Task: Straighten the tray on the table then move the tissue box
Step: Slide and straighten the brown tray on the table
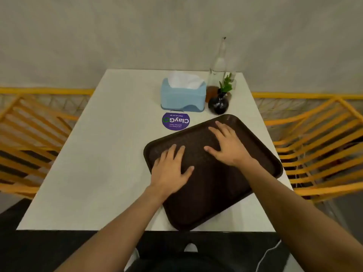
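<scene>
A dark brown tray (212,195) lies skewed on the white table (94,163), its near corner over the table's front edge and its right corner near the right edge. My left hand (170,171) rests flat on the tray's left part, fingers spread. My right hand (227,146) lies flat on the tray's far part, fingers spread too. Neither hand holds anything. A light blue tissue box (182,97) with white tissue sticking out stands upright at the far middle of the table, apart from the tray.
A round purple sticker (175,121) lies between the tissue box and the tray. A small black vase with a green sprig (218,104) and a clear glass bottle (218,67) stand right of the box. Yellow slatted chairs (318,146) flank the table.
</scene>
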A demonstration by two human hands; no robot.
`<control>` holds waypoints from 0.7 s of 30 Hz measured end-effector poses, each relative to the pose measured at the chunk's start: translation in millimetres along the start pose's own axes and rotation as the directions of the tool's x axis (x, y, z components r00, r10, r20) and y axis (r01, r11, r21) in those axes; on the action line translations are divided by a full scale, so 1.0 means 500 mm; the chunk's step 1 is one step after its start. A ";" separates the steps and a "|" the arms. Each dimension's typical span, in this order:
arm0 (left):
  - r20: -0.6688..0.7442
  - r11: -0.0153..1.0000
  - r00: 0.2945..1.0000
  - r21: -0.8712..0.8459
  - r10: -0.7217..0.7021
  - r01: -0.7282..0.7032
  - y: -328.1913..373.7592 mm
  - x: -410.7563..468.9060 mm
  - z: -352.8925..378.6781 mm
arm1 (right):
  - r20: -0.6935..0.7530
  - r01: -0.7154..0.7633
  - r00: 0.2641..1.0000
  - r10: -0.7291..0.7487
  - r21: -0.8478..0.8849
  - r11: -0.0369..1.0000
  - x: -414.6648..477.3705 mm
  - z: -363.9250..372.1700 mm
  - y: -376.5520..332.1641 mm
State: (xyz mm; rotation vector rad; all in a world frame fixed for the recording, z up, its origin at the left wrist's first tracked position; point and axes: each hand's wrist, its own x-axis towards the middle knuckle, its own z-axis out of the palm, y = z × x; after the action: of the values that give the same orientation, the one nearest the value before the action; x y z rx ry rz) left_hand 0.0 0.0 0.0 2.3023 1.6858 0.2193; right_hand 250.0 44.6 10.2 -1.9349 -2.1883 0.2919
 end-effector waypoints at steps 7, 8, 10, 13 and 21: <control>0.036 0.997 0.998 0.058 -0.053 0.050 0.031 -0.064 0.085 | 0.223 0.069 0.973 -0.060 -0.034 0.997 0.015 0.045 0.024; 0.042 0.995 0.998 0.087 -0.049 0.045 0.025 -0.066 0.086 | 0.256 0.076 0.965 -0.063 -0.043 0.996 0.016 0.050 0.025; 0.046 0.991 0.998 0.126 -0.051 0.045 0.018 -0.072 0.090 | 0.278 0.078 0.959 -0.059 -0.060 0.995 0.012 0.066 0.025; 0.055 0.991 0.998 0.130 -0.037 0.029 0.000 -0.070 0.082 | 0.223 0.069 0.974 -0.050 -0.080 0.994 0.005 0.082 0.020; 0.090 0.992 0.996 0.126 -0.014 0.003 -0.070 -0.075 0.041 | 0.127 0.004 0.992 0.016 -0.155 0.988 0.000 0.106 -0.039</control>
State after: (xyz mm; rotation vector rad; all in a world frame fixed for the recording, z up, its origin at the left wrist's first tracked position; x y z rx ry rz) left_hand -37.4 -28.5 -28.9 2.3552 1.7092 0.0061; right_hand 216.6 41.4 -35.3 -2.0574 -2.3506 0.2602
